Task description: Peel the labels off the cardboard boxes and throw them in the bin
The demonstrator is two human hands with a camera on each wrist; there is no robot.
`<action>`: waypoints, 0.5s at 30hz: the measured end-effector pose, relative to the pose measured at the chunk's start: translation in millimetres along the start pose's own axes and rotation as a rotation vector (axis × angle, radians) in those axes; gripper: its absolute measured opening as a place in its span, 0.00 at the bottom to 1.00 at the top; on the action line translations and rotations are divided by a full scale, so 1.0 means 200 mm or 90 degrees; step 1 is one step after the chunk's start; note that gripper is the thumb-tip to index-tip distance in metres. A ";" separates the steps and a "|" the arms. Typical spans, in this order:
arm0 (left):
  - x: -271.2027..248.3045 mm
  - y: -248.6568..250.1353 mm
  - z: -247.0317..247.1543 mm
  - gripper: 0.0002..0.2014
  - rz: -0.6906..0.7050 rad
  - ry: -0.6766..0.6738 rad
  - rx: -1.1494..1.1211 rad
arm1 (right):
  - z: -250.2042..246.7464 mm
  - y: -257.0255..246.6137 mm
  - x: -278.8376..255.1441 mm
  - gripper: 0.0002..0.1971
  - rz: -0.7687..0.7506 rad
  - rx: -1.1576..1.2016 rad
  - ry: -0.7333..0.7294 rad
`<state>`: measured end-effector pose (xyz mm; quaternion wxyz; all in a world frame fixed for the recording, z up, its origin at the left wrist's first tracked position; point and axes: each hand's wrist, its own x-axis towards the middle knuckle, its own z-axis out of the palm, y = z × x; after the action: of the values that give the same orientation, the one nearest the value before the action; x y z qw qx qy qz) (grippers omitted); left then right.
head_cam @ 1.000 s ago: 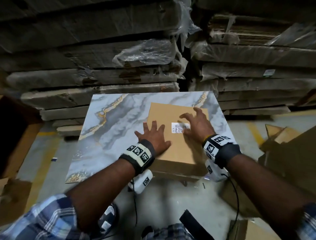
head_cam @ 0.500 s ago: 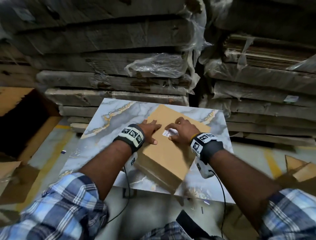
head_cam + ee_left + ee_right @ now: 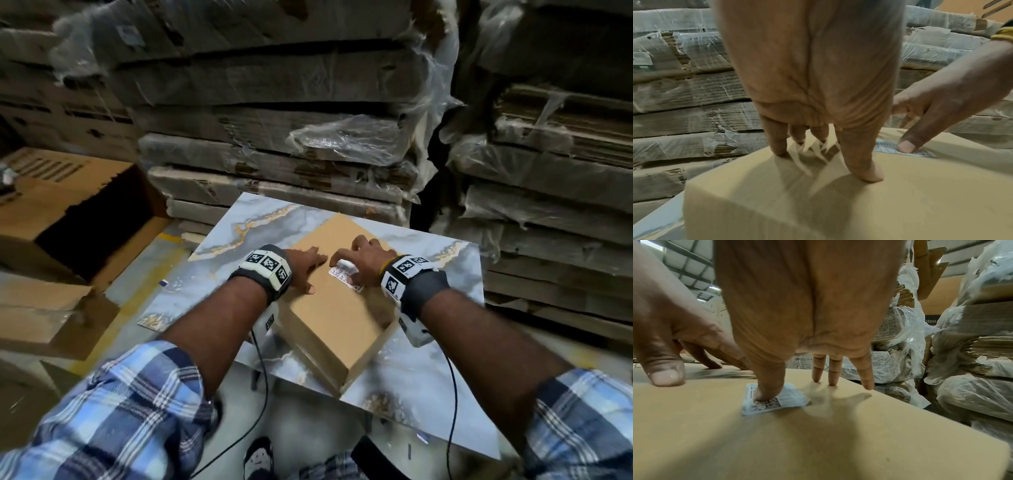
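While one brown cardboard box (image 3: pixel 334 308) sits mid-frame on marbled worktop (image 3: pixel 219 274), left hand (image 3: pixel 305 270) presses flat, fingers straight; right hand (image 3: pixel 368 260) thumb pins 1 white barcode label (image 3: pixel 774 400), fingers spread.

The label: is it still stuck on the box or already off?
Mostly on. The label lies on the box under the right hand thumb; one corner looks slightly lifted.

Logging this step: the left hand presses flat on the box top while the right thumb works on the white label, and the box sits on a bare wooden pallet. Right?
Not quite. The box sits on a marble-patterned slab, not a pallet, as the head view shows. The left hand does press the top, and the right hand thumb is on the label.
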<state>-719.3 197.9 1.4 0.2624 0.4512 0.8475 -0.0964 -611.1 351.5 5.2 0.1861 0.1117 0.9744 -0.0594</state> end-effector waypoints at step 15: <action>0.04 0.01 0.01 0.45 -0.058 0.033 -0.092 | -0.01 0.03 0.06 0.24 -0.030 -0.039 0.001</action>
<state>-720.8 203.6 -4.6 0.2679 0.3946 0.8783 -0.0348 -621.9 360.1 2.0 0.1875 0.0828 0.9782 -0.0341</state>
